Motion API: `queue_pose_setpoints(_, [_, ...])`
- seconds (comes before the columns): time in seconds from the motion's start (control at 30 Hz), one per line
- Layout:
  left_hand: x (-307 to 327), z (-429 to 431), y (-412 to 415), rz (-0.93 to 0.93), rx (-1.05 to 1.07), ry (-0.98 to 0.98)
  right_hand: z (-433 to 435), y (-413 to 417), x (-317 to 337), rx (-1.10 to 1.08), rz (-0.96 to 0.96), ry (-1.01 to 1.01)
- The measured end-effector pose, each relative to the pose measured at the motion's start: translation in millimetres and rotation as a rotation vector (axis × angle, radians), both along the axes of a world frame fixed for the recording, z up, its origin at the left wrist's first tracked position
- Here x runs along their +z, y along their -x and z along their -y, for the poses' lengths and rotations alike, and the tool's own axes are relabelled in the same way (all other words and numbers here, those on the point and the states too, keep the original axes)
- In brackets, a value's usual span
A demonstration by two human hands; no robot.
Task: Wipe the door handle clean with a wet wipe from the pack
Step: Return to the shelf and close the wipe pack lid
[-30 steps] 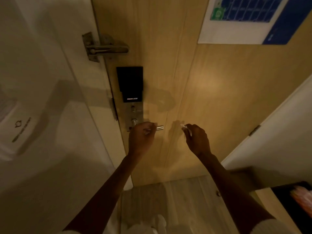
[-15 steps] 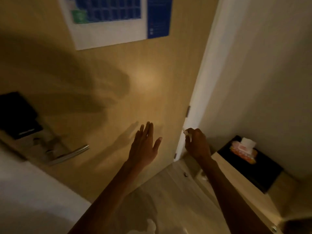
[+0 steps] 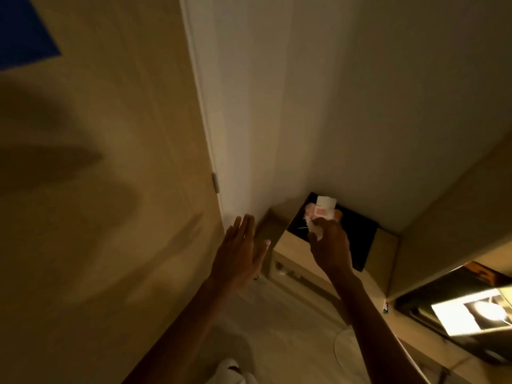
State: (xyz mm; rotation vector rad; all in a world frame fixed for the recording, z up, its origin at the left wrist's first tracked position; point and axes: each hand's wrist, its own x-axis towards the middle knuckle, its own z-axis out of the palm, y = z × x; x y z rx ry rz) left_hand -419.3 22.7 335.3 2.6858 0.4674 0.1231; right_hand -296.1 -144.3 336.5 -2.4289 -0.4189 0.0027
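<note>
A pink and white wipe pack [image 3: 323, 209] lies on a black surface [image 3: 357, 239] atop a low wooden cabinet in the corner, with a white wipe sticking up from it. My right hand [image 3: 331, 246] hovers just in front of the pack, shut on a crumpled white wet wipe [image 3: 315, 230]. My left hand [image 3: 238, 252] is held up flat with fingers apart, holding nothing, near the wooden door [image 3: 110, 162]. The door handle is out of view.
A white wall and door frame [image 3: 205, 120] run down to the corner. The low wooden cabinet [image 3: 291, 261] has an open shelf. A lit dark shelf [image 3: 457, 314] is at the right. Pale floor lies below.
The view has swung right, away from the handle toward the corner cabinet. My left hand let go of the handle and opened. My right hand carried the wipe over to the pack.
</note>
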Motion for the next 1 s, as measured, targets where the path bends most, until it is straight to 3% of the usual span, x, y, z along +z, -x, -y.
queue_pose_setpoints(0.27, [-36.3,33.9,-118.2,-0.092,-0.149,-0.006,53.7,-93.7,-38.3,-0.207,-0.085,-0.006])
queue_pose_setpoints(0.53, [-100.7,62.0,-241.6,-0.174,-0.284,0.042,75.0,-201.9,-119.6,-0.337,-0.213,-0.044])
queue_pose_setpoints(0.7, [-149.1,82.9,-279.1,-0.290,-0.293,0.099,94.1,-236.6,-187.4,-0.425,-0.352,-0.068])
queue_pose_setpoints(1.0, [-244.4,93.5,-335.0,-0.377,-0.214,0.130,111.3,-310.2,-299.0,-0.483,-0.405,-0.038])
